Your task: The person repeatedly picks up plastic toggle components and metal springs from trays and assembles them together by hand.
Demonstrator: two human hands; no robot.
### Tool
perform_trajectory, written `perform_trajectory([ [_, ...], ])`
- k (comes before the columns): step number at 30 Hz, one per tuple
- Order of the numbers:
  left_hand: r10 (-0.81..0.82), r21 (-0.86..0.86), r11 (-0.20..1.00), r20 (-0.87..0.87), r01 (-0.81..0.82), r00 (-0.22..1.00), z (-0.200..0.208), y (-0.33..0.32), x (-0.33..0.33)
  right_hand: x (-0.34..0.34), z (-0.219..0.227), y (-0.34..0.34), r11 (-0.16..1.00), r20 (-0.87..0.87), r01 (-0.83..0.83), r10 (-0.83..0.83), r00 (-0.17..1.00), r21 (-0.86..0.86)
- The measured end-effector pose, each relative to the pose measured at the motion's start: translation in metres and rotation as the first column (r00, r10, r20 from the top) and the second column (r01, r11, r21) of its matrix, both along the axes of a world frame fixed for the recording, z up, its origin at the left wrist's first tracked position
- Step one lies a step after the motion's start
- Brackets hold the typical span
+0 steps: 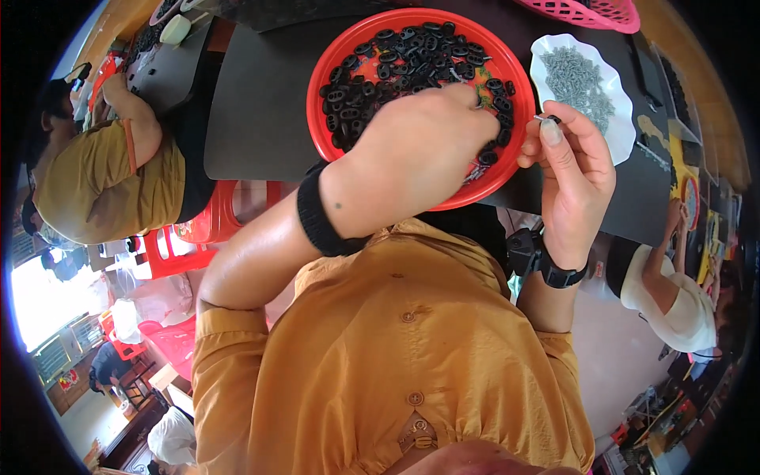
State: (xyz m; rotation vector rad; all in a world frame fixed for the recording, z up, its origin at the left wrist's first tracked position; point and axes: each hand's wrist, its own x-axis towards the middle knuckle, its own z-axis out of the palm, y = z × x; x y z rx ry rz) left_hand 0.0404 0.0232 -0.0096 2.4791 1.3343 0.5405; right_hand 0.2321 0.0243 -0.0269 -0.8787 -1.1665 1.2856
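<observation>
My left hand (pixel 423 142) reaches over a red round basin (pixel 317 127) full of small black plastic pieces with two holes (pixel 348 103). Its fingers are curled down toward the basin's right side, and what they hold, if anything, is hidden. Just right of the rim, my right hand (pixel 576 162) is raised with thumb and fingers pinched together. Between those fingertips is a small black piece (pixel 554 119), with a thin silvery screw-like pin sticking out to the left. A few similar silvery pins (pixel 477 172) lie among the black pieces.
A white wavy-edged dish (pixel 621 142) of small grey screw-like pins stands right of the basin on the dark table (pixel 257 103). A pink basket (pixel 594 14) sits at the far right. Another person (pixel 119 174) in mustard clothing sits to the left, near red stools (pixel 178 249).
</observation>
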Motion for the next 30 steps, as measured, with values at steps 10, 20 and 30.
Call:
perform_trajectory([
  [10,-0.100,-0.005,0.995,-0.132,0.100,0.986,-0.001,0.009,0.014,0.008,-0.010,-0.004,1.000,-0.046,-0.008,0.007,0.999,-0.027],
  [20,-0.084,0.011,0.996,0.170,0.084,0.982,0.000,0.010,0.005,0.011,-0.012,-0.008,0.998,-0.091,-0.011,0.006,0.996,-0.055],
  [30,0.629,-0.674,0.693,0.739,0.255,0.242,0.002,-0.021,-0.010,-0.035,-0.001,-0.017,0.986,-0.202,-0.169,0.164,0.966,-0.006],
])
